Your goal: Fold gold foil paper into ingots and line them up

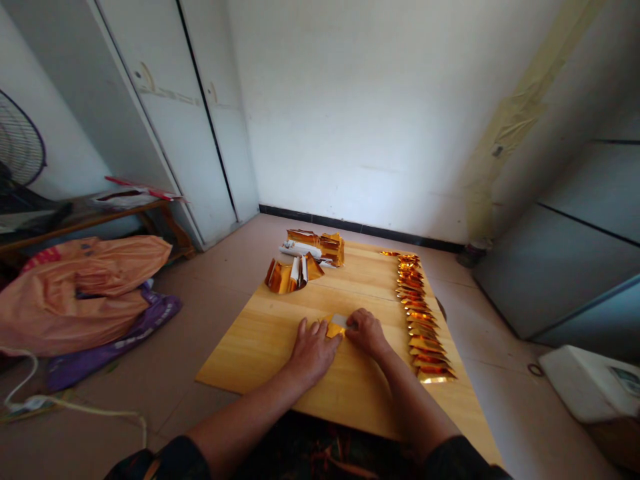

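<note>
A small sheet of gold foil paper [334,329] lies on the wooden board in front of me, partly folded, with part of a pale grey side showing. My left hand [314,352] presses its fingers onto the gold part from the left. At the grey end, my right hand [367,331] has its fingers curled in and pinches the edge; the fingertips are partly hidden. To the right runs a long row of folded gold foil pieces [423,320], overlapping one another. Behind my hands, curved stacks of gold and white foil sheets [287,275] rest at the far left.
The wooden board [260,340] is at a low height over a tiled floor. A white wall [360,120] and a pale cabinet [170,113] stand beyond it. Orange and purple bags [100,287] and a cable [100,412] lie left; a white box [590,383] is right.
</note>
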The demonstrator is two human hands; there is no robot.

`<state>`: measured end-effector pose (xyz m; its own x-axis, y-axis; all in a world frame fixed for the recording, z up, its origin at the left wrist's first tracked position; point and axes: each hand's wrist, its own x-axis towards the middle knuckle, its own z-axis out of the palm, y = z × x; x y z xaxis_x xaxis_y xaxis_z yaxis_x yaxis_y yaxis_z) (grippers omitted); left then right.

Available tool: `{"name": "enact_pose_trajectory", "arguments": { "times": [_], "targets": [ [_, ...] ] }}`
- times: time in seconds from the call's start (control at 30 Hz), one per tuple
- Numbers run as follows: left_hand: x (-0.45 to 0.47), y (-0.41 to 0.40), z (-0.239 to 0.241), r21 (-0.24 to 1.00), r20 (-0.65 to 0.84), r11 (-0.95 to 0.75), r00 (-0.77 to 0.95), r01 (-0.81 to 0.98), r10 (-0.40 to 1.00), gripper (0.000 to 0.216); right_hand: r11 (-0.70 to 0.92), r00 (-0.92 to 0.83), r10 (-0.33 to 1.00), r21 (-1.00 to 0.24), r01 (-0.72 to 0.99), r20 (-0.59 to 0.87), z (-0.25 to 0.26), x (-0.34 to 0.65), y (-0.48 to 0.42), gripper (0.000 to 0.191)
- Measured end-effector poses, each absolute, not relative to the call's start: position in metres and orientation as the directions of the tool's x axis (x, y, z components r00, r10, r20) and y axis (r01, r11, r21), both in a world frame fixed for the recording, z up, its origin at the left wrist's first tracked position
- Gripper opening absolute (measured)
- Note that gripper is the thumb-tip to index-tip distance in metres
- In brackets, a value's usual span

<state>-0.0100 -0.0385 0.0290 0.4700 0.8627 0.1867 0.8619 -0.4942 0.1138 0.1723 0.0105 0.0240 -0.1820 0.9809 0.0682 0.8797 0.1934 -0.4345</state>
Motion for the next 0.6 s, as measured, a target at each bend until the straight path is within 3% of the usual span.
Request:
{"name": "enact_pose_trajectory", "arguments": {
  "times": [0.13,0.23,0.47,0.6],
  "targets": [
    [-0.01,-0.039,0.033,0.125,0.208,-0.478,0.448,0.869,0.869,0.027,0.317,-0.29,0.948,-0.436,0.842,0.128,0.026,0.178,0.009,0.025],
    [-0.013,-0.033,0.034,0.164,0.23,-0.467,0.427,0.869,0.875,0.018,0.403,-0.362,0.915,-0.388,0.829,0.178,0.028,0.178,-0.001,0.023],
    [-0.024,-0.012,0.029,0.378,0.191,-0.382,0.333,0.843,0.923,0.011,0.465,-0.444,0.884,-0.352,0.812,0.144,0.037,0.15,-0.035,0.021],
    [-0.038,-0.002,0.027,0.429,0.112,-0.451,0.449,0.783,0.887,0.008,0.528,-0.512,0.845,-0.384,0.758,0.152,0.035,0.149,-0.041,0.019]
  ]
}}
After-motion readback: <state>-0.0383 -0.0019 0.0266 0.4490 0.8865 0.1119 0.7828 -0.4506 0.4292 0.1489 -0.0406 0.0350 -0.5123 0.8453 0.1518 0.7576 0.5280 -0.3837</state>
